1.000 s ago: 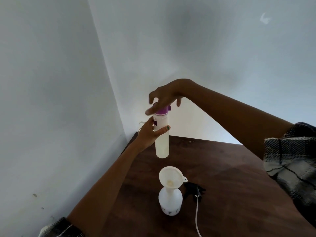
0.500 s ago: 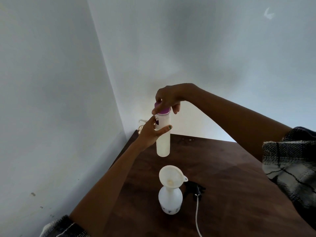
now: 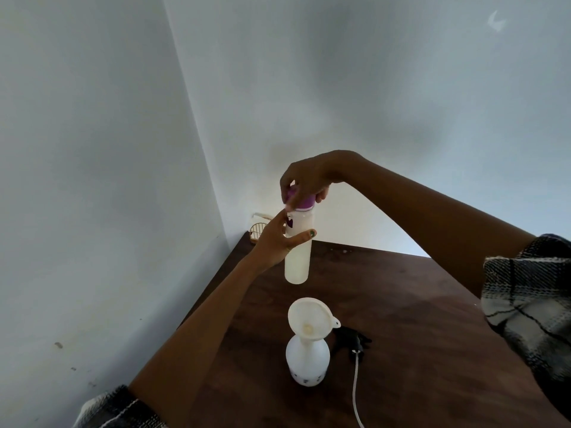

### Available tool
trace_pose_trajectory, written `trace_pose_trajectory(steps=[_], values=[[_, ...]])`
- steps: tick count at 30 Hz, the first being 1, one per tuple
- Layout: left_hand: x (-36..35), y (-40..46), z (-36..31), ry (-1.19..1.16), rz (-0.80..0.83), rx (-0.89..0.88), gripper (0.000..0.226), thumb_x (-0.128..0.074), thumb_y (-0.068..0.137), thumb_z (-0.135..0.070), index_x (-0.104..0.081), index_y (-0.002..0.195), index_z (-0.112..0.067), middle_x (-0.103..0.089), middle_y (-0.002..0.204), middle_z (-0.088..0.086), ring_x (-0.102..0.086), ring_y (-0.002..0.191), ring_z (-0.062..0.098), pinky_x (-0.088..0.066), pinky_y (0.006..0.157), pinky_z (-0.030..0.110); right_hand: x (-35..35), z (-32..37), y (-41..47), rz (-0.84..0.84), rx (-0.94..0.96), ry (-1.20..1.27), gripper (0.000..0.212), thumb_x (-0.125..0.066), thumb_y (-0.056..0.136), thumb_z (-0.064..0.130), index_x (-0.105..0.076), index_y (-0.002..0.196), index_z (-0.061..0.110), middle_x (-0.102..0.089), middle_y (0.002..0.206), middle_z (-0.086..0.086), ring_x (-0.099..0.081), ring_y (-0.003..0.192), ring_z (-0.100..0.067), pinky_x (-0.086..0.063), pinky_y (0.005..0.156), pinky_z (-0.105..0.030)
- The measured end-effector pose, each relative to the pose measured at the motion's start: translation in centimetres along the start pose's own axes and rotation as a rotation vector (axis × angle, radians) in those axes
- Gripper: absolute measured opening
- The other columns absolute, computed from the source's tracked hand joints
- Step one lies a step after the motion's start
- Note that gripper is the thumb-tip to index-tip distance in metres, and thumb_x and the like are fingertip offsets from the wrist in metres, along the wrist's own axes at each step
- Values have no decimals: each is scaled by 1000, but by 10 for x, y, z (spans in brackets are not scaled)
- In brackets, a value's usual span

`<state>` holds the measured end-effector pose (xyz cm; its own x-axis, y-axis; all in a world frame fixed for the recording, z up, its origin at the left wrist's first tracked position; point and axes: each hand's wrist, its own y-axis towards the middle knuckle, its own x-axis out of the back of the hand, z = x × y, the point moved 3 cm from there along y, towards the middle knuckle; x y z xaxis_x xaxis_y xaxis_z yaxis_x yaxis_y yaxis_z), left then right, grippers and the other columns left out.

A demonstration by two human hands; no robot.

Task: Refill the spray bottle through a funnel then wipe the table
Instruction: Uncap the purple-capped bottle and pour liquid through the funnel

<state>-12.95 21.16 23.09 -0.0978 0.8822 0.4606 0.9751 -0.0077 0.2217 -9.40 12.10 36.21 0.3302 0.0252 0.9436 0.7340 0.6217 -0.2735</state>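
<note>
Two hands meet on one bottle (image 3: 297,257), held upright in the air above the table (image 3: 417,319). Your left hand (image 3: 276,242) wraps the upper body of the bottle, thumb across the front and fingers behind it, much as it did a second ago. Your right hand (image 3: 306,180) is what differs: a second ago its fingers were spread and only the fingertips rested on the purple cap (image 3: 304,203); half a second ago they had begun to curl; now they are bunched tight round the cap from above, hiding most of it. The cap sits on the bottle's neck, and you cannot tell from this view whether it has loosened. The bottle sits at about the same height as before, its base well clear of the funnel (image 3: 310,319).

The funnel stands in the neck of the white spray bottle (image 3: 307,362), which rests upright on the dark table, directly below the held bottle, unmoved since the earlier frames. Just to its right lies the black spray head (image 3: 353,341) with its thin white tube (image 3: 357,393) trailing toward you, also where it was. At the table's far corner, against the wall, a small wire basket (image 3: 258,231) shows partly behind your left hand.
</note>
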Motion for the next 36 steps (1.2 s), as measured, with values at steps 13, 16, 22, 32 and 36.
trace_pose_trajectory(steps=[13,16,22,32,36], values=[[-8,-2,7,8,27,39,55,-68,84,-23,-42,130,-11,-56,126,8,-52,100,15,-45,81,24,-8,2,1,-32,-48,-53,37,-69,83,27,-59,113,6,-58,110,-13,-66,87,-31,-57,65,-29],[-9,-2,8,0,32,39,55,-68,83,-22,-42,130,-11,-56,128,10,-54,103,18,-46,84,26,-2,2,-5,-28,17,-60,43,-76,75,14,-59,114,12,-50,113,-7,-61,95,-27,-57,68,-29],[-5,1,8,-32,6,45,54,-66,84,-24,-42,131,-11,-57,123,7,-55,102,15,-47,80,19,9,-18,-12,-178,69,265,43,-80,72,18,-55,108,14,-53,92,1,-62,79,-18,-59,69,-30],[-1,1,11,-82,-21,4,45,-64,86,-22,-46,124,-6,-58,108,1,-57,86,1,-49,64,5,-122,-127,-25,-589,-255,796,39,-83,67,26,-47,79,17,-56,81,-4,-53,78,-19,-49,65,-31],[-4,0,12,-69,-16,3,48,-66,86,-26,-46,126,-7,-59,110,1,-58,87,-3,-49,65,6,-239,-151,-40,-506,-461,841,44,-78,73,14,-51,107,7,-61,100,-9,-58,89,-18,-43,65,-18]])
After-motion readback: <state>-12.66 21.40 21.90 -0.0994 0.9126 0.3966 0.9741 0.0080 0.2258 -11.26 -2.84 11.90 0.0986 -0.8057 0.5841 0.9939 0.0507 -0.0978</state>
